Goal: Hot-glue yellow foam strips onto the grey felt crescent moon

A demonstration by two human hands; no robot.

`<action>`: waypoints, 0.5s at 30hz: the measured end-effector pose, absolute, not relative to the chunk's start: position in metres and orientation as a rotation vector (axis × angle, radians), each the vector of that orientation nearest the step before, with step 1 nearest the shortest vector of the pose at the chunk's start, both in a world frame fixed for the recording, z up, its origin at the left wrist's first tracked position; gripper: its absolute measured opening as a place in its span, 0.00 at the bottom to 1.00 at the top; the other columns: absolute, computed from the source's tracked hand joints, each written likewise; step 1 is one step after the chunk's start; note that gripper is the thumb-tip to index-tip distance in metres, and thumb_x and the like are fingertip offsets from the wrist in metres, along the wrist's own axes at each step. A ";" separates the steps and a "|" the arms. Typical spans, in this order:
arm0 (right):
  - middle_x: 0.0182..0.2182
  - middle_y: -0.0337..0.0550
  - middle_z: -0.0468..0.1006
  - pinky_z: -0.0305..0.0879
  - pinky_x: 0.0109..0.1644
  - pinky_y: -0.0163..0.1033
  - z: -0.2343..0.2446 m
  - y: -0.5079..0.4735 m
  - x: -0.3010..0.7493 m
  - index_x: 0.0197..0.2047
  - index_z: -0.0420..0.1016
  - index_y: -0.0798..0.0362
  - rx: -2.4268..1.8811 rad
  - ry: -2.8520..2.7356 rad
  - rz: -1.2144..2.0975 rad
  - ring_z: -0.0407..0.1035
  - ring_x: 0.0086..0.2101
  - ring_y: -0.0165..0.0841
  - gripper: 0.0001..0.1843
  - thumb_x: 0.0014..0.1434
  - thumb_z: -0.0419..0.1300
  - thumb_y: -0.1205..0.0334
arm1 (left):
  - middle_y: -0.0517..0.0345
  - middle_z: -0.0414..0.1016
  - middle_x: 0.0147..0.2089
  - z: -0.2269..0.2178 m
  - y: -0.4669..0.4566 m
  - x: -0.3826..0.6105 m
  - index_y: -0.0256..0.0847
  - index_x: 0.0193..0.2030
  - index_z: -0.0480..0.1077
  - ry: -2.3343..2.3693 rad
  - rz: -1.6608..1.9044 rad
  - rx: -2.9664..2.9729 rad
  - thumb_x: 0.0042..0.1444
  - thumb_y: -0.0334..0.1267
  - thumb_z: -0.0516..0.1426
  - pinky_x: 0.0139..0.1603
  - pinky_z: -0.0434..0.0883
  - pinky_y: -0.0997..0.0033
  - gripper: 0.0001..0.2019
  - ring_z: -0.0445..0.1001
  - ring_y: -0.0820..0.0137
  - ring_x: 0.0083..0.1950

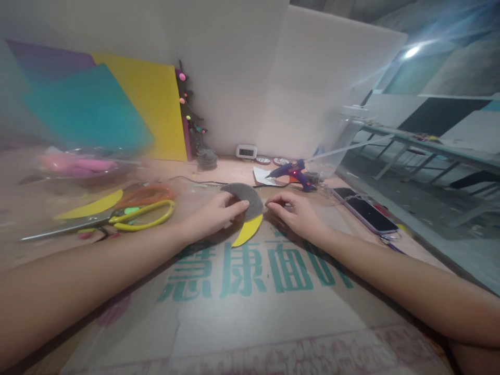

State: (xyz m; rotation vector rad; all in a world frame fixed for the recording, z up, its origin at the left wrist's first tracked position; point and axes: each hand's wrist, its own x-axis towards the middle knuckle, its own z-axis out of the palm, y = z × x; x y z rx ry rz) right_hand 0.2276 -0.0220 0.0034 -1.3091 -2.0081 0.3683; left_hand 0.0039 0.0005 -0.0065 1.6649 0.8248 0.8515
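My left hand (216,212) pinches a grey half-round piece of felt (247,199) just above the cardboard, thumb on top and fingers beneath. A yellow crescent piece (247,230) sticks out from under the grey one. My right hand (294,209) rests on the cardboard to the right, its curled fingertips touching the right edge of the grey piece.
Cardboard with green print (250,271) covers the table. Yellow-handled scissors (128,216), orange-handled scissors (146,195) and a yellow offcut (89,205) lie at the left. A blue glue gun (291,172), a phone (365,211), a small clock (246,151) and coloured sheets (117,109) stand behind.
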 end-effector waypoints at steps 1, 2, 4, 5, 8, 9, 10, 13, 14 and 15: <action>0.36 0.43 0.79 0.64 0.46 0.41 0.003 -0.021 0.228 0.36 0.75 0.52 -1.256 -2.023 0.294 0.70 0.39 0.36 0.08 0.60 0.57 0.59 | 0.61 0.66 0.28 -0.006 0.001 0.004 0.38 0.34 0.70 0.827 0.854 1.666 0.57 0.48 0.56 0.26 0.61 0.76 0.14 0.64 0.74 0.27; 0.39 0.44 0.79 0.63 0.49 0.43 0.004 -0.021 0.229 0.38 0.75 0.51 -1.205 -2.025 0.224 0.70 0.42 0.37 0.07 0.60 0.57 0.60 | 0.61 0.66 0.28 -0.006 0.001 0.004 0.38 0.34 0.70 0.836 0.856 1.672 0.57 0.49 0.56 0.25 0.61 0.76 0.14 0.64 0.74 0.27; 0.43 0.46 0.78 0.63 0.48 0.43 0.006 -0.022 0.230 0.41 0.75 0.51 -1.148 -1.986 0.141 0.69 0.43 0.37 0.08 0.61 0.56 0.61 | 0.61 0.66 0.27 -0.007 0.001 0.004 0.38 0.32 0.69 0.869 0.866 1.688 0.56 0.49 0.56 0.25 0.61 0.76 0.15 0.64 0.73 0.27; 0.43 0.46 0.77 0.64 0.45 0.41 0.007 -0.024 0.230 0.43 0.75 0.52 -1.152 -1.958 0.145 0.69 0.40 0.35 0.09 0.61 0.56 0.61 | 0.61 0.66 0.27 -0.007 0.002 0.004 0.38 0.32 0.68 0.890 0.872 1.694 0.56 0.50 0.56 0.25 0.61 0.76 0.15 0.64 0.73 0.27; 0.45 0.46 0.77 0.64 0.34 0.37 0.011 -0.033 0.226 0.47 0.74 0.52 -1.222 -1.888 0.382 0.67 0.29 0.29 0.13 0.62 0.54 0.58 | 0.62 0.66 0.26 -0.008 0.003 0.005 0.39 0.32 0.68 0.937 0.905 1.683 0.56 0.51 0.56 0.26 0.61 0.75 0.15 0.64 0.73 0.26; 0.46 0.46 0.76 0.63 0.30 0.36 0.011 -0.035 0.224 0.50 0.72 0.51 -1.232 -1.873 0.517 0.65 0.26 0.27 0.15 0.62 0.54 0.57 | 0.61 0.66 0.27 -0.008 0.003 0.005 0.39 0.33 0.68 0.937 0.914 1.682 0.56 0.51 0.56 0.26 0.62 0.75 0.15 0.64 0.73 0.27; 0.47 0.45 0.76 0.62 0.27 0.35 0.012 -0.037 0.222 0.52 0.71 0.51 -1.231 -1.863 0.654 0.64 0.24 0.25 0.17 0.62 0.55 0.56 | 0.61 0.67 0.28 -0.008 0.002 0.005 0.38 0.34 0.69 0.933 0.916 1.689 0.56 0.51 0.56 0.27 0.62 0.75 0.15 0.65 0.73 0.27; 0.42 0.44 0.77 0.58 0.23 0.32 0.010 -0.038 0.218 0.56 0.67 0.51 -1.180 -1.855 0.929 0.61 0.20 0.23 0.22 0.61 0.56 0.53 | 0.60 0.68 0.30 -0.005 0.001 0.005 0.37 0.37 0.70 0.907 0.890 1.737 0.56 0.49 0.56 0.28 0.62 0.74 0.15 0.65 0.73 0.28; 0.37 0.42 0.77 0.57 0.23 0.32 0.009 -0.037 0.217 0.54 0.69 0.52 -1.173 -1.865 0.964 0.61 0.20 0.23 0.21 0.61 0.56 0.51 | 0.60 0.69 0.29 -0.003 0.001 0.004 0.37 0.37 0.70 0.894 0.871 1.749 0.57 0.49 0.55 0.28 0.62 0.74 0.15 0.65 0.73 0.28; 0.32 0.40 0.76 0.57 0.23 0.31 0.008 -0.036 0.217 0.51 0.71 0.53 -1.174 -1.879 0.983 0.61 0.20 0.24 0.20 0.61 0.55 0.50 | 0.60 0.69 0.29 -0.002 0.000 0.004 0.37 0.36 0.70 0.887 0.847 1.758 0.57 0.49 0.55 0.28 0.62 0.74 0.15 0.66 0.72 0.28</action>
